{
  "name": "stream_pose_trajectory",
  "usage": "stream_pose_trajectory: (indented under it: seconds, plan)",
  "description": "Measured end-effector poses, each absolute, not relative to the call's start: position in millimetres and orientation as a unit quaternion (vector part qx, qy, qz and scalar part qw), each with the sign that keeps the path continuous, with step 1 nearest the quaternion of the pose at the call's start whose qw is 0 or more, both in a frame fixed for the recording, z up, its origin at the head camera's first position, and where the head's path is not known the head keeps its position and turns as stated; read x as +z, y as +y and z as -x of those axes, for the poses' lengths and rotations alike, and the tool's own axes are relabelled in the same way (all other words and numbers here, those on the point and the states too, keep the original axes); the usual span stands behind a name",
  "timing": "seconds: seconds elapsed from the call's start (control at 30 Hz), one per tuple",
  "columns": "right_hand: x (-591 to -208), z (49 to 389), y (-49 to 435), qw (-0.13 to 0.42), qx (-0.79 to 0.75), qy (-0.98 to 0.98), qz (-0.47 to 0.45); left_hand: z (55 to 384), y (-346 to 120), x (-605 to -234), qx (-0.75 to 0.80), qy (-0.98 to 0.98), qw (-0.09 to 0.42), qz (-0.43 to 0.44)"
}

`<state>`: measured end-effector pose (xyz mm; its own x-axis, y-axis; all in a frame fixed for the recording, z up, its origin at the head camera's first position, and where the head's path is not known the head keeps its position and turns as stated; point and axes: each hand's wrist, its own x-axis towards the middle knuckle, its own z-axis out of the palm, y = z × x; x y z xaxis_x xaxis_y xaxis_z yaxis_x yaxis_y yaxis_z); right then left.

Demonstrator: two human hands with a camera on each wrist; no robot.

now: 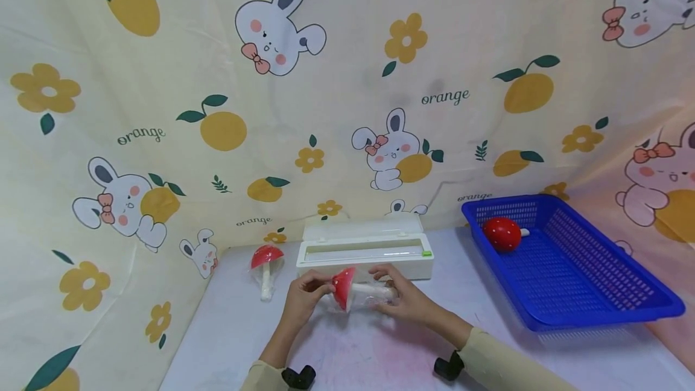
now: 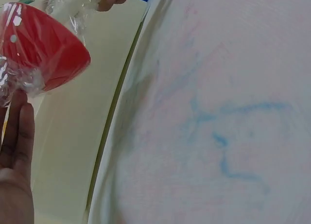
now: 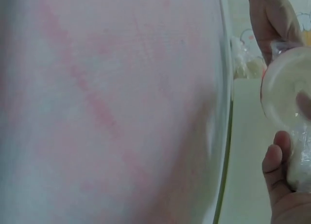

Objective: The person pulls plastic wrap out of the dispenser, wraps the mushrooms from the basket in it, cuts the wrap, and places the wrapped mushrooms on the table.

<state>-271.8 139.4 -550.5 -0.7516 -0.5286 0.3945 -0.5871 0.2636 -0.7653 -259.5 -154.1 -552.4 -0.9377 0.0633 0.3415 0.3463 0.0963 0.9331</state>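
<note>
Between the two hands lies a toy mushroom (image 1: 343,289) with a red cap and white stem, wrapped in clear plastic film and turned on its side. My left hand (image 1: 305,301) pinches the film at the top of the cap. In the left wrist view, gathered film bunches at the fingertips below the red cap (image 2: 48,46). My right hand (image 1: 404,297) holds the stem end, fingers and thumb around it. The cap's pale underside (image 3: 284,88) faces that hand in the right wrist view. Just behind both hands stands a white cling film dispenser (image 1: 365,269), lid raised.
Left of the dispenser, a second film-wrapped red mushroom (image 1: 266,264) lies on the white table (image 1: 217,330). At the right is a blue plastic basket (image 1: 592,270) with a red mushroom (image 1: 502,234) inside. A patterned cloth (image 1: 336,89) hangs behind.
</note>
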Motion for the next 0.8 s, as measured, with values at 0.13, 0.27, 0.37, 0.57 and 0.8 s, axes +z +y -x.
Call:
stream_pose_trajectory:
  seconds: [0.13,0.27,0.37,0.57,0.8]
  plan:
    - [-551.2,272.8,139.3,0.097,0.479,-0.787,-0.375,258.8,-153.5,-551.1,-0.659,-0.735,0.101,0.123]
    - [-551.7,273.3,140.1,0.110,0.481,-0.792,-0.360,259.1,-152.2,-550.2,-0.666,-0.731,0.092,0.113]
    - [-552.0,273.4,140.5,0.077,0.505,-0.787,-0.346,260.5,-150.8,-549.8,-0.668,-0.731,0.096,0.106]
    - [-551.3,272.8,140.0,0.035,0.534,-0.776,-0.334,261.3,-148.5,-548.8,-0.659,-0.738,0.106,0.100]
    - [-550.3,271.7,139.3,0.033,0.534,-0.785,-0.312,258.0,-149.5,-547.9,-0.641,-0.750,0.106,0.129]
